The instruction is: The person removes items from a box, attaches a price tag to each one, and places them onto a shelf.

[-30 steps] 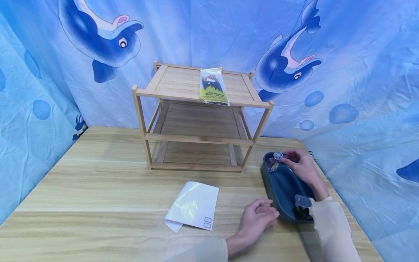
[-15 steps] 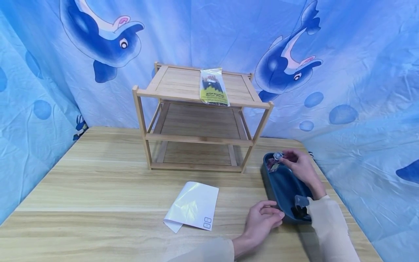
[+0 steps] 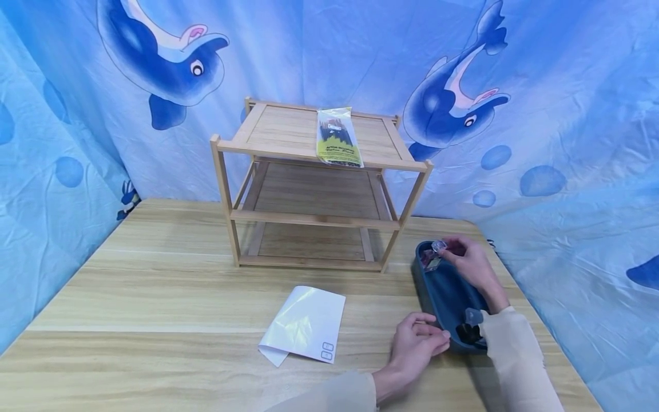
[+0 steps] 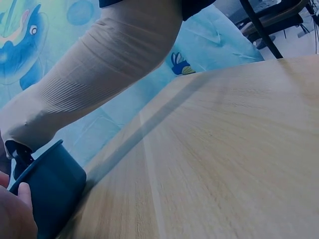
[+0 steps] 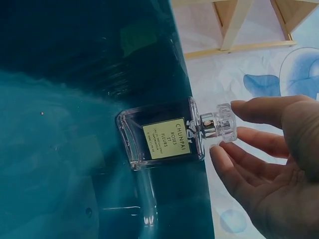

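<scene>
At the table's right side stands a dark teal bin (image 3: 426, 292). My right hand (image 3: 471, 264) is over its far end, fingertips and thumb pinching the clear faceted cap of a perfume bottle (image 5: 164, 137). The bottle has a pale label reading "CHUNPAI ROSES ET FLEURS" and lies against the bin's inner end wall in the right wrist view. My left hand (image 3: 414, 349) is at the bin's near left side, fingers loosely bent, fingertips right at the outer wall. In the left wrist view one finger (image 4: 25, 193) overlaps that wall. Black and clear items (image 3: 469, 332) lie in the bin's near end, partly hidden by my right sleeve.
A three-tier wooden shelf (image 3: 314, 217) stands at the back, with a pack of artist brushes (image 3: 337, 140) on top. A white sheet (image 3: 305, 323) with one folded corner lies on the table (image 3: 154, 297), left of my left hand. Blue dolphin curtains hang behind.
My left hand has shifted slightly right, closer against the bin. My right hand stays on the bottle's cap, its forearm drawn a little left.
</scene>
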`<action>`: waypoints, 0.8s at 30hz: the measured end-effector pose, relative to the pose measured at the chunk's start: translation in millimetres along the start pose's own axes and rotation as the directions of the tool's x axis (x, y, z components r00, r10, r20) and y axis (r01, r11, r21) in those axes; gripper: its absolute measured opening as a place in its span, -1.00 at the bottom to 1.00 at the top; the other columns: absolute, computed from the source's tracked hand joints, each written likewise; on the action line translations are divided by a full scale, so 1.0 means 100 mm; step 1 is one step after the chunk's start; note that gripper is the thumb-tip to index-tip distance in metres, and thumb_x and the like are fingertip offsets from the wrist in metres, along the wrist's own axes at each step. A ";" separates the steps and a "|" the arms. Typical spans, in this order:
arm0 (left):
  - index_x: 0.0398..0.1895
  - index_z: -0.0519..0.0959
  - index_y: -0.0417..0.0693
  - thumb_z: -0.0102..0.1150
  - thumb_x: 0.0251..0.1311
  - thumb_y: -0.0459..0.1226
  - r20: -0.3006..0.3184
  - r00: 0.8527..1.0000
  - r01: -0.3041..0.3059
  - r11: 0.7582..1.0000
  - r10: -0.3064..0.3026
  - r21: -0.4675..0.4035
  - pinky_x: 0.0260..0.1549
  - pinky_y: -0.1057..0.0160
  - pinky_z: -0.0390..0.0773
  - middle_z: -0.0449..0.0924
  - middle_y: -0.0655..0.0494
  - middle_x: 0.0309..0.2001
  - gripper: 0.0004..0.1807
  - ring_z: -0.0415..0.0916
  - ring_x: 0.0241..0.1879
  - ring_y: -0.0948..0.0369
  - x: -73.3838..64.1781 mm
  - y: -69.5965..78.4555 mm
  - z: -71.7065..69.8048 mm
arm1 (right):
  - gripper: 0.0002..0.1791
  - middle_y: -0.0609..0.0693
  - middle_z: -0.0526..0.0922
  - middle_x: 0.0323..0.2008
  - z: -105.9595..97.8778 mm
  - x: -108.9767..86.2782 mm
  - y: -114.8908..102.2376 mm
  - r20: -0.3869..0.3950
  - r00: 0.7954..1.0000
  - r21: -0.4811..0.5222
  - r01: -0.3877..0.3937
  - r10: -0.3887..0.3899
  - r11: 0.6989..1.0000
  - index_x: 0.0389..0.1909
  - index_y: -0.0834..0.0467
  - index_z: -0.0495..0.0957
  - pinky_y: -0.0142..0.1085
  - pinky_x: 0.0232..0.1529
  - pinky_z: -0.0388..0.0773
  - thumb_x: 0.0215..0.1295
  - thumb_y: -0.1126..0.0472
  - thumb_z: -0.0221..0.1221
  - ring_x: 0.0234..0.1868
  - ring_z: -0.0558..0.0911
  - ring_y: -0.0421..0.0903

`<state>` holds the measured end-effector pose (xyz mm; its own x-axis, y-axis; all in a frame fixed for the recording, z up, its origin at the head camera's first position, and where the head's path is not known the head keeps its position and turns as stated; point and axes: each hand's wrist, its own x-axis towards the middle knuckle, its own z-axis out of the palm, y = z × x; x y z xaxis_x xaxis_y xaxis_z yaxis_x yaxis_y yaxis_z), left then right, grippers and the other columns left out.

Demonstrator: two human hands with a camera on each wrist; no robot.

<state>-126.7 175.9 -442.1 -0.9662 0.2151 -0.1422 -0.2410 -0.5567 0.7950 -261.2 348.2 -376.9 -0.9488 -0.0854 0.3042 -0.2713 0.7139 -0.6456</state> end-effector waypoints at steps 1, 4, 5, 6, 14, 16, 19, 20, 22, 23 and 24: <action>-0.07 0.55 -0.29 0.31 0.10 -0.67 -0.002 1.000 -0.003 1.000 0.003 -0.002 -0.24 0.24 0.74 0.61 -0.05 -0.37 -0.66 0.68 -0.40 0.16 0.00 0.00 0.01 | -0.64 0.40 0.65 -0.07 0.00 0.00 0.00 -0.003 1.000 -0.002 0.002 -0.002 1.000 0.14 0.51 0.53 -0.56 -0.25 0.51 0.44 0.36 0.24 -0.14 0.63 0.06; -0.09 0.54 -0.30 0.30 0.10 -0.68 -0.011 1.000 -0.016 1.000 0.016 0.009 -0.25 0.23 0.75 0.62 -0.04 -0.38 -0.67 0.69 -0.41 0.16 0.00 -0.01 0.03 | -0.63 0.40 0.65 -0.07 0.01 0.01 0.00 -0.002 1.000 -0.011 0.008 -0.008 1.000 0.14 0.52 0.52 -0.55 -0.25 0.51 0.44 0.37 0.24 -0.13 0.64 0.13; -0.10 0.54 -0.29 0.30 0.10 -0.68 -0.017 1.000 -0.016 1.000 0.016 0.008 -0.25 0.22 0.75 0.62 -0.04 -0.39 -0.67 0.69 -0.41 0.15 0.00 -0.01 0.03 | -0.64 0.40 0.65 -0.07 0.01 0.01 0.00 -0.002 1.000 -0.017 0.007 -0.007 1.000 0.14 0.52 0.52 -0.55 -0.25 0.50 0.44 0.37 0.24 -0.12 0.64 0.16; -0.11 0.54 -0.29 0.30 0.10 -0.68 -0.021 1.000 -0.017 1.000 0.017 0.008 -0.26 0.22 0.75 0.63 -0.05 -0.39 -0.67 0.69 -0.42 0.15 0.00 -0.01 0.04 | -0.63 0.40 0.65 -0.07 0.01 0.01 0.00 0.000 1.000 -0.021 0.006 -0.006 1.000 0.15 0.51 0.52 -0.54 -0.26 0.51 0.44 0.37 0.24 -0.11 0.64 0.18; -0.17 0.52 -0.27 0.27 0.07 -0.71 -0.047 0.999 -0.019 1.000 0.019 -0.002 -0.29 0.23 0.75 0.63 -0.06 -0.42 -0.67 0.69 -0.44 0.13 0.02 -0.02 0.07 | -0.59 0.42 0.64 -0.06 0.04 0.04 -0.05 0.003 1.000 -0.084 0.002 -0.001 0.996 0.19 0.51 0.49 -0.33 -0.21 0.56 0.44 0.37 0.25 -0.09 0.62 0.24; -0.18 0.52 -0.27 0.26 0.06 -0.72 -0.049 0.999 -0.021 1.000 0.021 -0.010 -0.29 0.22 0.75 0.63 -0.07 -0.42 -0.67 0.69 -0.44 0.12 0.02 -0.03 0.07 | -0.59 0.42 0.63 -0.05 0.05 0.05 -0.05 0.005 1.000 -0.098 0.006 -0.006 0.995 0.20 0.51 0.49 -0.18 -0.17 0.60 0.43 0.37 0.25 -0.08 0.62 0.26; -0.18 0.51 -0.27 0.24 0.05 -0.73 -0.048 0.999 -0.023 0.999 0.022 -0.024 -0.29 0.21 0.75 0.62 -0.07 -0.43 -0.66 0.69 -0.44 0.11 0.03 -0.04 0.08 | -0.59 0.43 0.62 -0.02 0.08 0.06 -0.04 0.013 1.000 -0.116 0.018 -0.017 0.993 0.21 0.51 0.49 -0.01 -0.12 0.60 0.43 0.40 0.24 -0.08 0.62 0.26; -0.19 0.51 -0.26 0.24 0.05 -0.73 -0.047 0.999 -0.023 0.999 0.022 -0.026 -0.29 0.21 0.75 0.62 -0.07 -0.43 -0.66 0.69 -0.44 0.11 0.03 -0.04 0.08 | -0.59 0.43 0.62 -0.02 0.08 0.06 -0.03 0.016 1.000 -0.122 0.024 -0.022 0.992 0.21 0.51 0.49 0.01 -0.12 0.60 0.43 0.41 0.23 -0.09 0.62 0.25; -0.20 0.50 -0.25 0.23 0.05 -0.73 -0.045 0.999 -0.022 0.999 0.020 -0.032 -0.29 0.20 0.75 0.62 -0.07 -0.44 -0.66 0.68 -0.44 0.11 0.03 -0.04 0.08 | -0.59 0.42 0.62 -0.02 0.09 0.06 -0.03 0.021 0.999 -0.131 0.030 -0.028 0.991 0.21 0.51 0.49 0.01 -0.14 0.59 0.43 0.41 0.23 -0.12 0.62 0.23; -0.20 0.50 -0.25 0.22 0.05 -0.73 -0.043 0.999 -0.021 0.999 0.020 -0.035 -0.29 0.20 0.75 0.62 -0.07 -0.44 -0.66 0.68 -0.45 0.11 0.03 -0.04 0.08 | -0.60 0.42 0.62 -0.02 0.09 0.06 -0.02 0.022 0.999 -0.135 0.031 -0.028 0.990 0.22 0.51 0.49 0.02 -0.14 0.60 0.43 0.42 0.22 -0.12 0.62 0.22; -0.20 0.49 -0.25 0.22 0.05 -0.73 -0.041 0.999 -0.021 0.999 0.019 -0.035 -0.29 0.20 0.75 0.62 -0.07 -0.44 -0.66 0.68 -0.45 0.11 0.03 -0.03 0.08 | -0.60 0.42 0.62 -0.02 0.10 0.06 -0.02 0.024 0.999 -0.136 0.029 -0.026 0.990 0.22 0.50 0.48 0.04 -0.12 0.60 0.44 0.42 0.22 -0.12 0.62 0.23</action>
<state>-128.2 184.7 -440.8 -0.9735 0.1716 -0.1509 -0.2242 -0.5888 0.7766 -268.3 339.5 -380.4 -0.9451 -0.1202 0.3038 -0.2738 0.7989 -0.5355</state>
